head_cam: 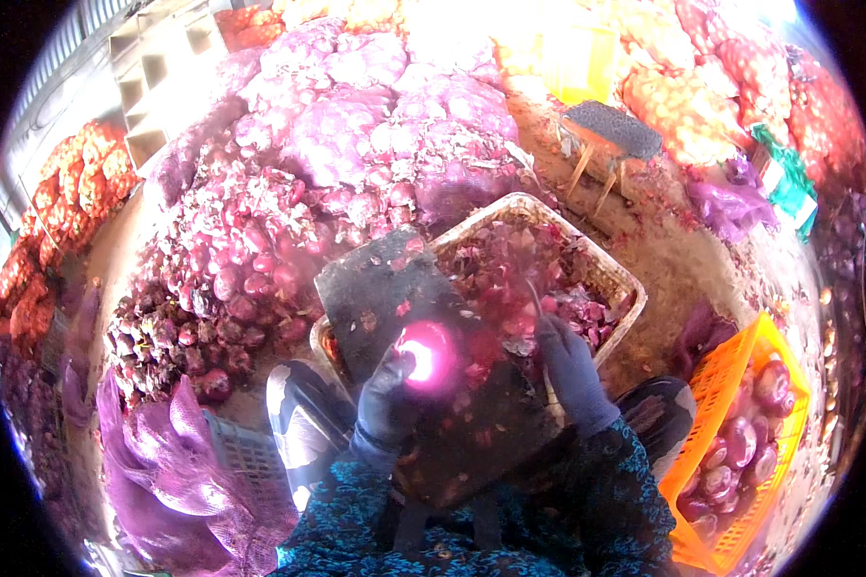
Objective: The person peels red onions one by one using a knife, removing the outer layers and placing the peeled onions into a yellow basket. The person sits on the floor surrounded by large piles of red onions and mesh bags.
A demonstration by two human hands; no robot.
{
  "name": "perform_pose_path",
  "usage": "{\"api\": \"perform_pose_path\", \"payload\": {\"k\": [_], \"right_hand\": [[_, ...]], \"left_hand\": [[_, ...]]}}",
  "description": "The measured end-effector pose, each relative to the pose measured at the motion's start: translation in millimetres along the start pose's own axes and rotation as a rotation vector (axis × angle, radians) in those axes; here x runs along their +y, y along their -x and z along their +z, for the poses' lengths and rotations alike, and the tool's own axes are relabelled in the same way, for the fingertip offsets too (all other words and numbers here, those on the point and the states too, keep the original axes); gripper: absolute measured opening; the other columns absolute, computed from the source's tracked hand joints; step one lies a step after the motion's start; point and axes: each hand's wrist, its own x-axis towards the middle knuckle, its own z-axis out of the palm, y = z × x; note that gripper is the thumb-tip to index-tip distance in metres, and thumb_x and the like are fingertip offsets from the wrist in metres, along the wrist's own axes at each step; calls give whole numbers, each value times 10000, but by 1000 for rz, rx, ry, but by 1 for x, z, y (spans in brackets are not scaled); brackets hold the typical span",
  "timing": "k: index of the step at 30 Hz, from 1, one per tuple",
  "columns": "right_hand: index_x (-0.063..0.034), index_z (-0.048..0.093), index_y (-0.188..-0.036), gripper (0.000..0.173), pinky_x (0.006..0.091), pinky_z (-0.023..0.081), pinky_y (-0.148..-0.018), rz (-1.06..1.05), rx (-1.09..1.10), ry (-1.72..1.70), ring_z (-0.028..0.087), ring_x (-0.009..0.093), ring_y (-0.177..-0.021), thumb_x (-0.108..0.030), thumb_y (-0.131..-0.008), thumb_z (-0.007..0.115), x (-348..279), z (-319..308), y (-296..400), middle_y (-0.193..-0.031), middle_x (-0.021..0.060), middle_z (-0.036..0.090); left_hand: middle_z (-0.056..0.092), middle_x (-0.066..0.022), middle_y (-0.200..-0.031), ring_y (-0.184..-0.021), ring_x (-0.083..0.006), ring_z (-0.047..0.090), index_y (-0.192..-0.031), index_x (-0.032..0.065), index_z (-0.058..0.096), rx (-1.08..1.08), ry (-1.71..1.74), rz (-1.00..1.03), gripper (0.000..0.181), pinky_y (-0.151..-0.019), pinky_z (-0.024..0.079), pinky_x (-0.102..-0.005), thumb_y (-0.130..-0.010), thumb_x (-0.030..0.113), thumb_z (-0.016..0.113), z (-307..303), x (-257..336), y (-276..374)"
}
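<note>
My gloved left hand (pixel 386 404) grips a peeled red onion (pixel 428 358), whose near side is washed out by glare. It is above a dark board (pixel 375 296) that lies across a grimy, pale-rimmed tub (pixel 631 281). In my gloved right hand (pixel 571 371) is a small knife (pixel 533 294); its thin blade points away from me over the tub. Loose onion skins (pixel 581 306) fill the part of the tub beside the board. Blur hides some detail between my hands.
A heap of red onions (pixel 238 281) lies ahead to the left, before purple mesh sacks (pixel 346 130). At my right stands an orange plastic crate (pixel 722 433) holding red onions. A purple net bag (pixel 180 490) covers part of a grey crate (pixel 249 447). Farther right is a stool (pixel 613 128).
</note>
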Motion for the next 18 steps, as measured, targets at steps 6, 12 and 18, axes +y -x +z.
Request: {"api": "perform_pose_path", "payload": {"k": [6,12,18], "right_hand": [[-48,567,-1040,269,224,422,-531,368,-169,-635,522,91,-631,-280,-954,461,-39,28,28,-804,6,559],[-52,583,-1068,236,261,406,-653,199,0,-532,502,105,-733,-209,-966,440,2,63,27,-843,18,551],[-22,569,-1137,261,319,458,-847,71,-34,-501,560,192,-923,-159,-967,428,14,64,33,-1016,105,613]], "left_hand": [[589,-143,-1018,-792,-246,565,-1241,24,454,-63,235,-53,580,-603,451,-310,-896,487,510,-6,-1,-2],[603,-98,-967,-776,-170,582,-1258,84,484,-47,164,-19,437,-646,500,-308,-933,375,508,39,12,7],[569,-121,-1188,-1018,-203,581,-1263,42,495,-403,-329,-44,502,-886,482,-351,-798,74,680,207,9,20]]}}
